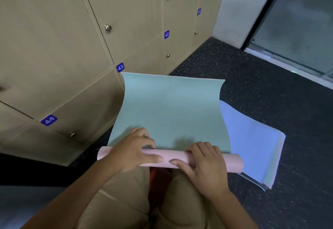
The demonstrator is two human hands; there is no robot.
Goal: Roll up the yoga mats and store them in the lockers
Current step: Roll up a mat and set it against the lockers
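A yoga mat (pixel 169 106), pale green on top and pink underneath, lies on the dark floor in front of my knees. Its near end is wound into a pink roll (pixel 178 158). My left hand (pixel 133 151) grips the roll's left part, fingers curled over its far side and thumb along the front. My right hand (pixel 203 162) grips the roll right of centre in the same way. The mat's far edge curls up against the beige lockers (pixel 54 48). A second mat (pixel 252 144), bluish on top, lies under and to the right of it.
The locker doors are closed, with blue number tags 41 to 44 and small round knobs (pixel 107 28). Speckled dark flooring (pixel 270 88) extends right toward a glass door (pixel 297 21) and a white wall corner. My knees in tan trousers (pixel 180 201) are just below the roll.
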